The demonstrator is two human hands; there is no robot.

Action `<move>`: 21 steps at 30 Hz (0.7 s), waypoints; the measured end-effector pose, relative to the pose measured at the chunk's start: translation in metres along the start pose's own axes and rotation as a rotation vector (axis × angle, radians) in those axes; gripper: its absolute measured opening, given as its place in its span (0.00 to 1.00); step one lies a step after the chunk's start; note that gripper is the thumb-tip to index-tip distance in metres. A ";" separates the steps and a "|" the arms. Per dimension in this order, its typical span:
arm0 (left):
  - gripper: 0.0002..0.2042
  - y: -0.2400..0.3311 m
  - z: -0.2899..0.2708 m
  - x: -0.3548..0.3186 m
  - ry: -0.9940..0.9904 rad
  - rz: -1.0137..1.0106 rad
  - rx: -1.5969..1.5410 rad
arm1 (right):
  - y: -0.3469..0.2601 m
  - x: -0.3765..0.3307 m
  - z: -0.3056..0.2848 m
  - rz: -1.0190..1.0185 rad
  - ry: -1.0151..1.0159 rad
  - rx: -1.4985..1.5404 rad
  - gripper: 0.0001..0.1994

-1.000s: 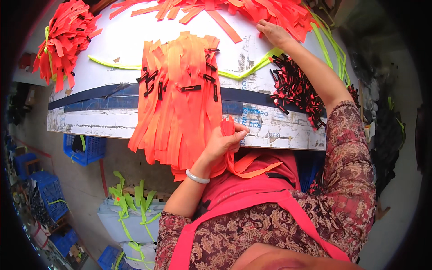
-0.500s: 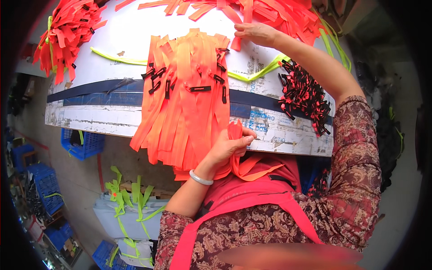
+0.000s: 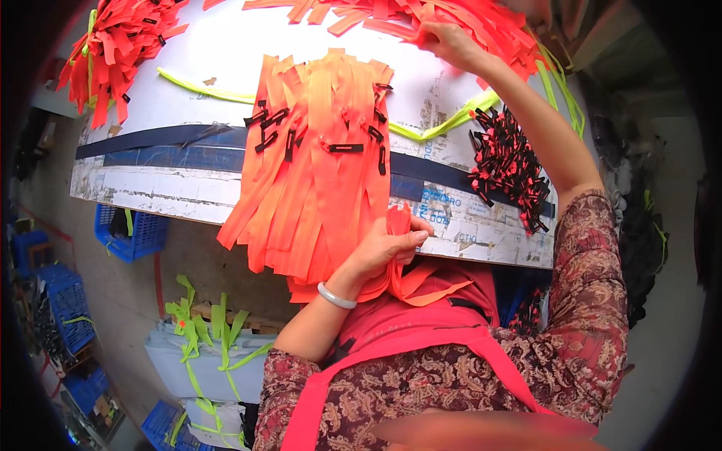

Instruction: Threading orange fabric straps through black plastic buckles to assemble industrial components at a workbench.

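Observation:
My left hand is closed around a folded bunch of orange-red fabric strips at the table's near edge. The loose ends of that bunch hang over my apron. At the far side, my right hand pinches an orange-red strip at the edge of a heaped pile of strips. Between my arms and to the left lies a thick layer of orange strips, draped over the near edge. Several small black clips lie across that layer.
A heap of black clips with red bits lies on the table's right. A tied bundle of strips sits far left. Yellow-green ribbon and a dark band cross the tabletop. Blue baskets and tied grey stacks stand below.
My right hand has moved farther across the table and slightly right, into the edge of the strip pile. My left hand keeps its grip on the bunch, nearly still.

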State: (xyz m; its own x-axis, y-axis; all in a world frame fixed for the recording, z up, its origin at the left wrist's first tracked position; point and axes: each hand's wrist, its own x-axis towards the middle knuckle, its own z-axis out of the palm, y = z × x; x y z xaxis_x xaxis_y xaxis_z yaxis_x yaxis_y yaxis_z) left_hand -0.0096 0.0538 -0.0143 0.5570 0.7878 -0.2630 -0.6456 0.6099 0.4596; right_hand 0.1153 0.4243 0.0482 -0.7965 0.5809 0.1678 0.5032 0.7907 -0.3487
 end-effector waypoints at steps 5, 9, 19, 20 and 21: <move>0.09 -0.004 -0.003 0.001 -0.037 -0.008 -0.067 | -0.003 0.079 0.041 0.003 0.045 -0.172 0.10; 0.09 -0.003 -0.005 0.002 -0.056 -0.017 -0.079 | -0.025 0.113 0.063 -0.046 0.132 -0.478 0.16; 0.08 0.002 -0.008 0.001 -0.110 -0.044 -0.118 | -0.029 0.167 0.096 0.517 -0.021 1.095 0.13; 0.08 0.003 -0.008 0.001 -0.113 -0.049 -0.124 | -0.018 0.172 0.108 0.467 -0.029 1.146 0.13; 0.08 0.003 -0.009 0.001 -0.109 -0.048 -0.128 | -0.009 0.177 0.119 0.413 -0.035 1.196 0.13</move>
State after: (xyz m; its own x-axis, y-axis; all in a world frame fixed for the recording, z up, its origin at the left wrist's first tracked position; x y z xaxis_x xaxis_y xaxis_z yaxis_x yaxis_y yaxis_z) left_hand -0.0155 0.0574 -0.0213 0.6378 0.7477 -0.1850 -0.6742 0.6581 0.3352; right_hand -0.0702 0.4969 -0.0285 -0.6704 0.7222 -0.1705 0.1141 -0.1267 -0.9854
